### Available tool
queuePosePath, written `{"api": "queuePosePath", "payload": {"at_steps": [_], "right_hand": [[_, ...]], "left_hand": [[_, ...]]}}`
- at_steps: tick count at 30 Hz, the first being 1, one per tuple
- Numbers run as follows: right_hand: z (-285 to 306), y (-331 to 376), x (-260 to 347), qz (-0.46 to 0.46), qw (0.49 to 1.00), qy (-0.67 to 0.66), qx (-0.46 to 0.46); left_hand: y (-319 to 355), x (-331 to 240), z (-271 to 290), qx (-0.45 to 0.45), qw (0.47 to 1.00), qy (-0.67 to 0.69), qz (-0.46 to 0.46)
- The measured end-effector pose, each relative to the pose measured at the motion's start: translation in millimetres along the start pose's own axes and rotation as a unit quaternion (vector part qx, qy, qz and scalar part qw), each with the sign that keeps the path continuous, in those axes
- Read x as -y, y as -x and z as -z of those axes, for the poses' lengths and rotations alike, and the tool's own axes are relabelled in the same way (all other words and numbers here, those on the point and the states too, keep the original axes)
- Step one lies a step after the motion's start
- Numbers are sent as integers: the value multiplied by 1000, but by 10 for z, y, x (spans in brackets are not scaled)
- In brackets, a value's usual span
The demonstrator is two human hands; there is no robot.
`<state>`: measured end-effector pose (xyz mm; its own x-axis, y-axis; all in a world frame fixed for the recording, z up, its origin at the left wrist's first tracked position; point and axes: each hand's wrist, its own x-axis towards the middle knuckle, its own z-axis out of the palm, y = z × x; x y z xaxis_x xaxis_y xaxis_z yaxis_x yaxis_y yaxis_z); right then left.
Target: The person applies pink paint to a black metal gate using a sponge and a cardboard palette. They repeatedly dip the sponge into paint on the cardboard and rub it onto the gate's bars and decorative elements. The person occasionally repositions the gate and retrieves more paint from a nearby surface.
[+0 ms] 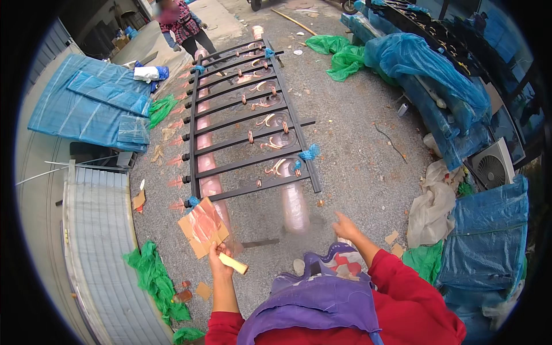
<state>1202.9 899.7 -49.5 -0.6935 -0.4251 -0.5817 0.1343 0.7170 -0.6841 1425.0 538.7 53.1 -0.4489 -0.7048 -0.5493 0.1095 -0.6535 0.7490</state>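
Note:
My left hand (218, 260) is closed round a piece of cardboard (196, 244) smeared with copper-coloured paint and a pale wooden handle (234, 263) that sticks out below the palm. What the far end of that handle carries is hidden. My right hand (347, 226) is out to the right over the ground with the index finger stretched, holding nothing visible. Ahead of both hands lies a black metal fence panel (247, 146), with copper-coloured scrolls and collars on its bars. Copper-coloured spear tips (176, 181) run along its left side. The cardboard is beside the panel's near left corner.
Pink plastic-wrapped supports (295, 207) lie under the panel. Blue-wrapped stacks (89, 103) stand at left and right (483, 236). Another person (183, 29) stands at the far left end. Green plastic sheets (150, 276), a bottle (182, 296) and a fan unit (493, 164) are around.

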Motion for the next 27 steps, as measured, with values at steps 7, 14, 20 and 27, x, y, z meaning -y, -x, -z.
{"api": "queuePosePath", "payload": {"at_steps": [7,14,20,27], "right_hand": [[1656,-1752,2838,244,966,43,-72],[3021,-2516,3573,236,965,110,-31],[3594,-3232,3295,228,970,84,-5],[3757,-4118,2501,237,954,171,68]], "left_hand": [[-181,404,-575,12,997,-25,-65],[84,1075,-2000,-82,992,40,-85],[138,1375,-3047,-137,985,62,-80],[-652,1625,-3723,-119,987,67,-80]]}}
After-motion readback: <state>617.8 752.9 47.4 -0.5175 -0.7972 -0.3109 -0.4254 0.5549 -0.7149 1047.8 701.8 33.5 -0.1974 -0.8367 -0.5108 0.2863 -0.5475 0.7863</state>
